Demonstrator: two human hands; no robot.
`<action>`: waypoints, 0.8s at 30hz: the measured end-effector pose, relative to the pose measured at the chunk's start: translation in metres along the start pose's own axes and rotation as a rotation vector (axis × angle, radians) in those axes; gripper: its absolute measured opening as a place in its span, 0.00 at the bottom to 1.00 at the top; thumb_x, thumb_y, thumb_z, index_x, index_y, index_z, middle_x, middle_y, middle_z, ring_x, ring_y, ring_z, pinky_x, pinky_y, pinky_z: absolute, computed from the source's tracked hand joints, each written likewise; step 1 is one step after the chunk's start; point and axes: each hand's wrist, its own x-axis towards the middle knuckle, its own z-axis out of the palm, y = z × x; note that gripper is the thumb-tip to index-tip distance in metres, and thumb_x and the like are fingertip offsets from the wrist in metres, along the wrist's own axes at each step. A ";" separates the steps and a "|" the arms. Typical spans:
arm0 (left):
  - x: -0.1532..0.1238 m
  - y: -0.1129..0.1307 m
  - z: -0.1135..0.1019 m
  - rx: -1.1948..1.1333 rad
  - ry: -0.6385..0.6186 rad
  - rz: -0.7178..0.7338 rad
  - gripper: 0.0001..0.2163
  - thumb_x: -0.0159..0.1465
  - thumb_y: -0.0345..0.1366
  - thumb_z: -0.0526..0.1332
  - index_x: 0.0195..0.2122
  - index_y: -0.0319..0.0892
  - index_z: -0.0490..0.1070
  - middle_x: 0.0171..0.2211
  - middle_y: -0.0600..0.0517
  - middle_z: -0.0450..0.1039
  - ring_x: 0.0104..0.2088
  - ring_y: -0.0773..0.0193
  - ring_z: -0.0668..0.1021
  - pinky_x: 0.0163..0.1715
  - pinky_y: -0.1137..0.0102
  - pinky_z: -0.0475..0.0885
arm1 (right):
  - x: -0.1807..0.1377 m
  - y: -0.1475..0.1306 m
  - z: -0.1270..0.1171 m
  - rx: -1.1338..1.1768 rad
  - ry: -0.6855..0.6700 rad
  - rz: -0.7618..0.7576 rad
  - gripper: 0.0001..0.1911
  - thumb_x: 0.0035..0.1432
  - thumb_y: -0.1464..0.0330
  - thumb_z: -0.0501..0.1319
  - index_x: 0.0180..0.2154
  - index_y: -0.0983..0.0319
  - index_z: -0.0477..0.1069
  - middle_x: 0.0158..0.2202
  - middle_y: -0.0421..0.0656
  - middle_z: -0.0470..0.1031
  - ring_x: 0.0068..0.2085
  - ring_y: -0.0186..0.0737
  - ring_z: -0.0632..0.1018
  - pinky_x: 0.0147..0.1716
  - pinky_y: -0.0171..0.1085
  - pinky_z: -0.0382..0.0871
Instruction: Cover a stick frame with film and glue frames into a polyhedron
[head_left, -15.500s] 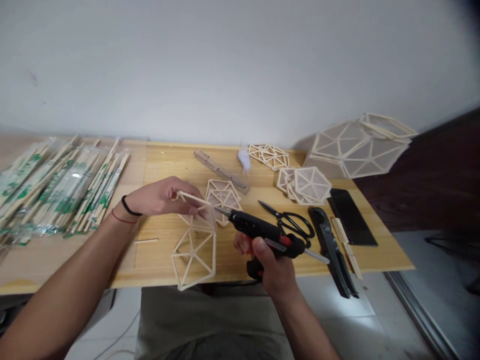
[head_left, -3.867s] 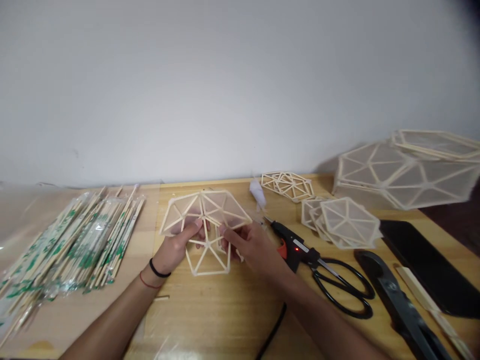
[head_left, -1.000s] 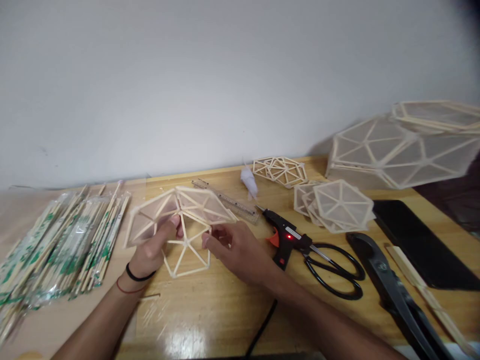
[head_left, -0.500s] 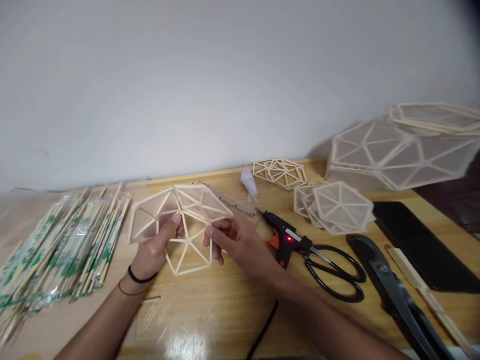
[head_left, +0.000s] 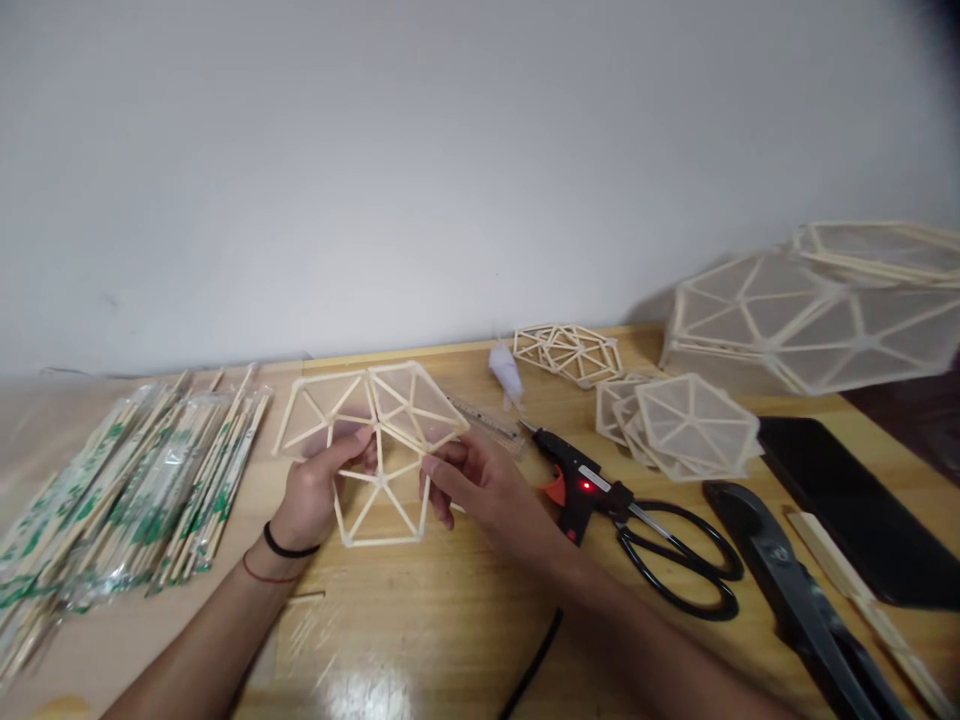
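Both hands hold a piece made of three joined stick-frame hexagons [head_left: 373,440] just above the wooden table [head_left: 450,620]. My left hand [head_left: 313,495] grips it from the left, thumb on top near the middle joint. My right hand [head_left: 480,485] pinches its right edge with closed fingers. Two panels are covered with translucent film; the nearest one is a bare frame. A black and orange glue gun [head_left: 574,480] lies just right of my right hand, its red light on.
Wrapped chopsticks [head_left: 127,490] are piled at the left. Black scissors [head_left: 675,560], a black cutter [head_left: 802,600], a black slab [head_left: 855,510], a ruler [head_left: 487,420], stacked small hexagon panels [head_left: 686,425], open frames [head_left: 570,350] and a large faceted shell [head_left: 810,320] fill the right side.
The glue gun, earlier in my right hand, now lies on the table. Both hands hold the joined panels, which have tilted and shifted slightly over the last second.
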 end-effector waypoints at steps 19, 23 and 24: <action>0.004 -0.004 -0.005 0.318 -0.098 0.079 0.16 0.66 0.48 0.66 0.27 0.41 0.76 0.23 0.54 0.71 0.25 0.65 0.71 0.27 0.71 0.65 | 0.002 0.001 -0.005 0.191 0.056 -0.007 0.16 0.58 0.60 0.69 0.42 0.57 0.65 0.32 0.35 0.75 0.23 0.32 0.74 0.21 0.33 0.68; 0.006 -0.007 -0.010 0.284 -0.145 0.093 0.19 0.68 0.51 0.63 0.27 0.41 0.77 0.23 0.52 0.71 0.27 0.63 0.72 0.29 0.69 0.67 | 0.005 0.001 -0.008 0.181 0.196 -0.037 0.13 0.57 0.63 0.67 0.41 0.58 0.67 0.28 0.35 0.74 0.25 0.32 0.73 0.23 0.32 0.68; 0.007 -0.007 -0.010 0.247 -0.164 0.090 0.20 0.67 0.51 0.63 0.26 0.41 0.76 0.23 0.52 0.71 0.27 0.63 0.72 0.29 0.69 0.67 | 0.005 0.001 -0.008 0.173 0.224 -0.050 0.12 0.57 0.63 0.67 0.40 0.58 0.68 0.28 0.35 0.74 0.25 0.32 0.73 0.24 0.32 0.68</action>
